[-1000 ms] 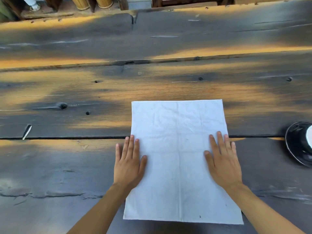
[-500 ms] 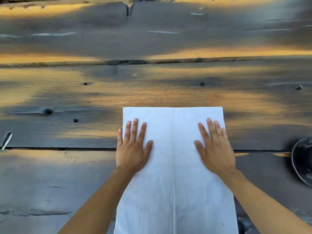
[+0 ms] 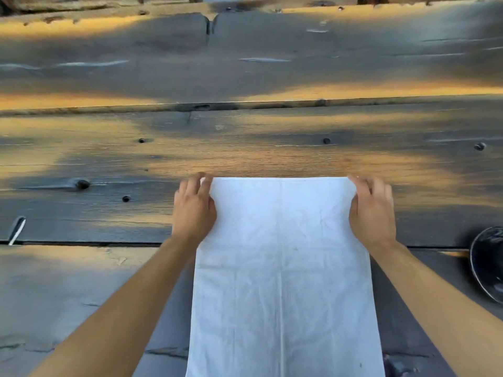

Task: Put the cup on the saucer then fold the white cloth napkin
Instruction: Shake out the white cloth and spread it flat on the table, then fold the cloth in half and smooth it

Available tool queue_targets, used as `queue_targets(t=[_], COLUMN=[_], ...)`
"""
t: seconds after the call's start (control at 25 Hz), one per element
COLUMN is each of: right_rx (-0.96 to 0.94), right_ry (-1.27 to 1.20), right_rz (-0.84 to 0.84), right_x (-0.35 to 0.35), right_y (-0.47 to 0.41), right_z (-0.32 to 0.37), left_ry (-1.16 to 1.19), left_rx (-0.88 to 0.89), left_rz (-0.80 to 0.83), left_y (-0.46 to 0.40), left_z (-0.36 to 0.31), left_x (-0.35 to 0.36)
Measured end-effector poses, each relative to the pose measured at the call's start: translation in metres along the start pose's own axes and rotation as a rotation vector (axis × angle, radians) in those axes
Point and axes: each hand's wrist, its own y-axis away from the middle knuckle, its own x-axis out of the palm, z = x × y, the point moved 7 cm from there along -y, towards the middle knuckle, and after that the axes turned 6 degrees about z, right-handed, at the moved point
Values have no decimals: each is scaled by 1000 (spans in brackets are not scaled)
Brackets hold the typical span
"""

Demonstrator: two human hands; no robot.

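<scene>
**A rustic plank setting, likely outdoors or by an open side**

I read this as a rough, rural sort of spot, not a fitted kitchen or office. Beyond my fingers [image 3: 202, 183] the surface [image 3: 245, 148] is weathered dark planks, with knots, nail heads and open gaps between boards. Warm, low sunlight falls in patches across it. Farther past the fingers, at the far edge, stand rough wooden pieces, too cropped for me to identify. I cannot tell more than that.
</scene>
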Motion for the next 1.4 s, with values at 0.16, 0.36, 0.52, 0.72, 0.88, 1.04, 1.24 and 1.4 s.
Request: queue_targets(t=[0.16,0.36,0.52,0.72,0.88,1.04,1.24,1.4], right_rx=[24,63,101,170,185,218,384,443], right_ry=[51,76,27,-172,-253,-410,-977,-1161], right_rz=[164,254,288,232,135,9,24,119], right_x=[2,-6,-14,-36,-69,-116,-132,-114], right_y=[-36,-47,-52,-58,-66,-57,-5,56], right_z=[-5,-11,-13,-12,-5,9,12,5], left_ry=[-37,3,-3,173,376,820,1191,1239], left_rx=[-33,-84,-162,-328,-328,-471,-546,-618], left_rz=[188,281,351,323,202,109,173,207], left_y=[-37,-51,-60,-60,-62,-46,0,57], left_z=[15,18,24,29,19,16,13,19], left_x=[3,0,-8,-40,-86,-126,-144,-127])
